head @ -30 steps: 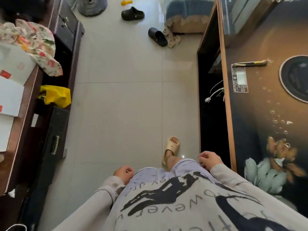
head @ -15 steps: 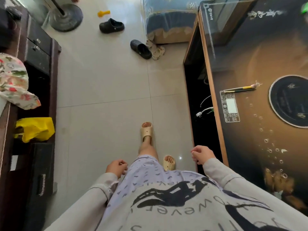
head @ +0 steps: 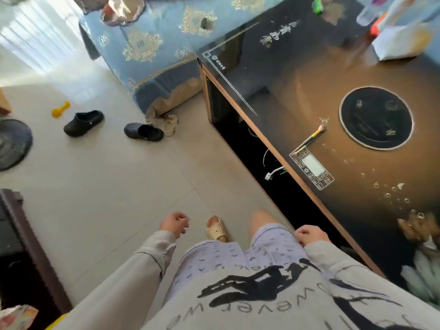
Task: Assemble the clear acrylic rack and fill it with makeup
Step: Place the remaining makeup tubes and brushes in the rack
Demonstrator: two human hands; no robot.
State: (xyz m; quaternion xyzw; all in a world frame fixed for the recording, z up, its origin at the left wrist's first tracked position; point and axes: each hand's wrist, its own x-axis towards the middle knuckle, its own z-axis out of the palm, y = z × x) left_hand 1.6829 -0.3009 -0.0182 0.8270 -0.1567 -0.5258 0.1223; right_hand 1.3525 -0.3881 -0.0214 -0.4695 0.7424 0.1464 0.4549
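No acrylic rack part shows in the head view. My left hand (head: 175, 223) hangs at my side over the tiled floor, fingers curled in, nothing in it. My right hand (head: 309, 235) hangs by my right thigh next to the table edge, fingers also curled and empty. A thin yellow-handled brush (head: 309, 139) lies on the dark glass table (head: 297, 91), beside a printed control panel (head: 312, 169) and a round black hob (head: 376, 117). Blurred packages (head: 400, 39) stand at the table's far right corner.
The table's wooden edge (head: 281, 160) runs diagonally on my right, with white cables (head: 273, 173) hanging below it. A blue patterned sofa (head: 147, 51) stands ahead. Two black clogs (head: 83, 122) (head: 142, 132), a yellow toy (head: 60, 109) and a fan base (head: 12, 144) lie on the floor. Dark cabinet (head: 21, 234) at left.
My view has swung to the right and forward as I walk; the table and the sofa now fill more of the frame. Both hands stay curled at my sides.
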